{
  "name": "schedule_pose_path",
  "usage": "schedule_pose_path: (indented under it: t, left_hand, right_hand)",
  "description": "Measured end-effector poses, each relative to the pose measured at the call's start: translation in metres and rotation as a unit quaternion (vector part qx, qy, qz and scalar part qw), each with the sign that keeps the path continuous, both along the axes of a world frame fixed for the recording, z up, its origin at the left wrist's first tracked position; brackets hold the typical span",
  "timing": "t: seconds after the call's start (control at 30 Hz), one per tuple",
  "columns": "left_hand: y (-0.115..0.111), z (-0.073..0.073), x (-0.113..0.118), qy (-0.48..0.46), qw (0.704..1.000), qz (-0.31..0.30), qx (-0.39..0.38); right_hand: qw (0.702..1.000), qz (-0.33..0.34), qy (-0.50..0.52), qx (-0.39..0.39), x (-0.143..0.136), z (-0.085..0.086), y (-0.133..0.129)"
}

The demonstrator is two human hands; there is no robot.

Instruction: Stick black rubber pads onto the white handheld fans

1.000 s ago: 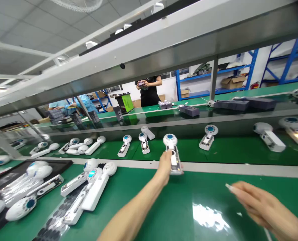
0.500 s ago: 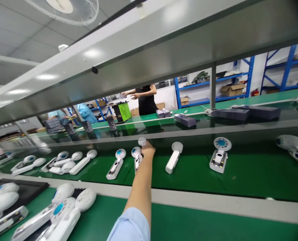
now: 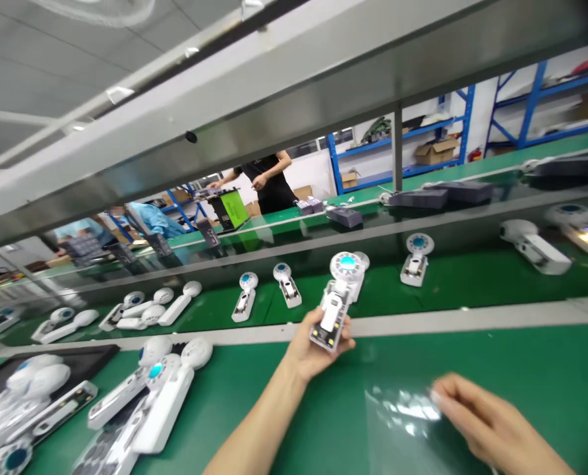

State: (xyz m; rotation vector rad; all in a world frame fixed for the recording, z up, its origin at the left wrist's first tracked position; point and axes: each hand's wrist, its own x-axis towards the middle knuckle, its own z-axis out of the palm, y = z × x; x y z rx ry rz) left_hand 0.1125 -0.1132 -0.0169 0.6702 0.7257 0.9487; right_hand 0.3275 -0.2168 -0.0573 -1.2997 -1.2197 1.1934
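My left hand (image 3: 314, 346) is wrapped round the lower body of a white device (image 3: 332, 310), whose round head with a blue centre points up and away. Behind that head, another white device (image 3: 358, 277) partly shows on the green belt. At the lower right, my right hand (image 3: 482, 412) pinches the edge of a clear plastic bag (image 3: 403, 415), which hangs over the green bench (image 3: 343, 409). The bag looks flat, and light glints off its top.
Several white devices lie along the belt (image 3: 452, 284). More are piled at the left, some on a black tray (image 3: 91, 363). Purple-grey boxes (image 3: 344, 216) stand beyond the belt. A metal beam (image 3: 294, 99) crosses overhead. A person in black (image 3: 274, 188) stands opposite.
My left hand has come back from the belt with a white device in it. My right hand has come into view at the lower right with the plastic bag. The view has shifted.
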Motion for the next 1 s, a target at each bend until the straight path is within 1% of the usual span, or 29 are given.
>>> schedule_pose_path:
  t: [0.03, 0.1, 0.13, 0.17, 0.27, 0.43, 0.57, 0.63, 0.73, 0.83, 0.9, 1.0]
  left_hand:
    - [-0.016, -0.006, 0.01, -0.024, 0.998, -0.048, -0.016]
    - [-0.04, -0.014, 0.028, -0.08, 0.987, -0.137, -0.027]
    - [-0.05, -0.017, 0.034, -0.105, 0.98, -0.165, -0.024]
    - [-0.057, -0.019, 0.039, -0.121, 0.976, -0.178, -0.016]
    - [-0.072, -0.02, 0.044, -0.1, 0.981, -0.167, 0.01]
    - [-0.084, -0.012, 0.039, -0.031, 0.988, -0.142, 0.046]
    - [-0.093, -0.003, 0.036, 0.01, 0.987, -0.154, 0.054]
    - [-0.099, 0.0, 0.035, 0.048, 0.984, -0.157, 0.066]
    - [-0.111, 0.004, 0.034, 0.115, 0.979, -0.147, 0.088]
    - [-0.125, 0.004, 0.032, 0.179, 0.968, -0.14, 0.102]
    - [-0.131, 0.004, 0.03, 0.206, 0.963, -0.135, 0.105]
    - [-0.138, 0.005, 0.027, 0.19, 0.969, -0.13, 0.091]
  right_hand:
    - [1.0, 0.01, 0.017, -0.015, -0.006, 0.008, 0.001]
    - [0.999, 0.008, 0.038, -0.014, -0.016, 0.023, 0.002]
    - [0.999, 0.008, 0.045, -0.012, -0.02, 0.029, 0.002]
    - [0.999, 0.008, 0.049, -0.007, -0.022, 0.034, 0.0]
    - [0.999, 0.012, 0.047, 0.001, -0.024, 0.038, -0.005]
    - [0.999, 0.027, 0.02, 0.006, -0.022, 0.038, -0.014]
    - [0.999, 0.047, 0.012, -0.02, -0.022, 0.048, -0.021]
    - [0.998, 0.062, 0.0, -0.032, -0.022, 0.055, -0.026]
    - [0.994, 0.098, -0.021, -0.047, -0.023, 0.061, -0.034]
    - [0.991, 0.12, -0.037, -0.053, -0.024, 0.061, -0.041]
    - [0.989, 0.125, -0.062, -0.044, -0.025, 0.058, -0.044]
    - [0.986, 0.143, -0.075, -0.04, -0.028, 0.055, -0.048]
